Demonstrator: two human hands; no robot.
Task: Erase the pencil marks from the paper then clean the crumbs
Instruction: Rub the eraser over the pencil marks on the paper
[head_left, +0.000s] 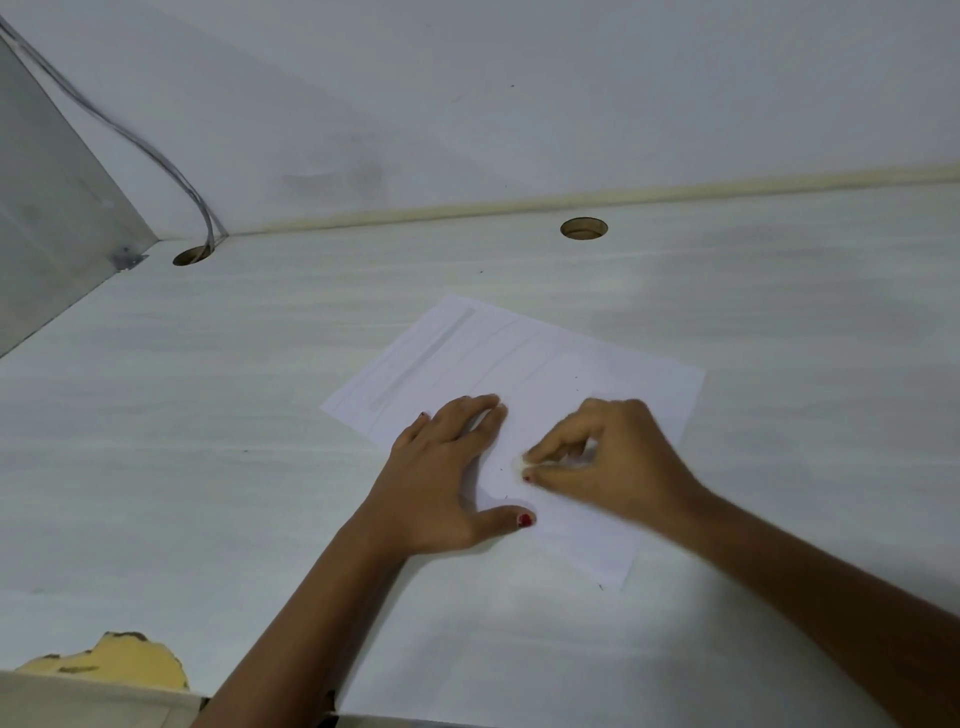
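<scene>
A white sheet of paper (545, 364) lies at an angle on the pale desk (208, 441), with faint grey pencil lines near its far left part. My left hand (441, 478) rests flat on the sheet's near left side, fingers straight and thumb spread. Just to its right, my right hand (602, 457) pinches a small whitish eraser (521, 461) between thumb and fingertips, its tip on the paper. A few tiny dark crumbs dot the sheet between the hands and farther up. The right hand is slightly blurred.
Two round cable holes are cut into the desk, one at the back middle (584, 228) and one at the back left (193, 255) with a grey cable (130, 140) running into it. A wall panel (52, 208) closes the left side. The desk's near left edge is chipped (130, 660).
</scene>
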